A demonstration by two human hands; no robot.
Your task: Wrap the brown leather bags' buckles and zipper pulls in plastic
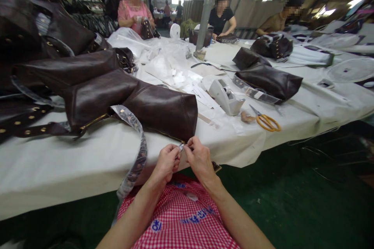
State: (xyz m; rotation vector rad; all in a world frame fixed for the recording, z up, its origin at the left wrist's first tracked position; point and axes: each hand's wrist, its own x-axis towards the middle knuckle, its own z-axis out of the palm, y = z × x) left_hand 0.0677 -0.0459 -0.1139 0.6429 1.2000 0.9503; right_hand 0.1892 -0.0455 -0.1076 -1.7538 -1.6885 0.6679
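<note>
The dark brown leather bag point(165, 109) is laid on a white-covered table point(87, 167), with its near right corner at the table's near edge, in front of the hands. At that corner, by the end of the brass-coloured zipper point(167, 135), a small shiny piece point(181, 146) is pinched by the fingers of the left hand point(168, 160); the fingertips of the right hand point(200, 158) are drawn together against the same spot, though whether the piece or the zipper end is gripped by them cannot be told. A studded strap wrapped in clear plastic point(142, 151) is draped over the near edge, left of the left hand. On the red-and-white checked apron point(187, 221), blue lettering point(201, 214) is printed in several places, but it is seen upside down and too blurred to be read with certainty. No brand can be made out on the bag or on the grey tape dispenser point(224, 97) to its right. Farther right, scissors with orange handles point(269, 122) are placed near the edge, and another dark bag point(269, 79) is seen beyond them. More brown bags point(17, 39) are heaped at the left. On the far side, bags are being handled by a person in pink point(134, 11) and a person in black point(222, 17).
</note>
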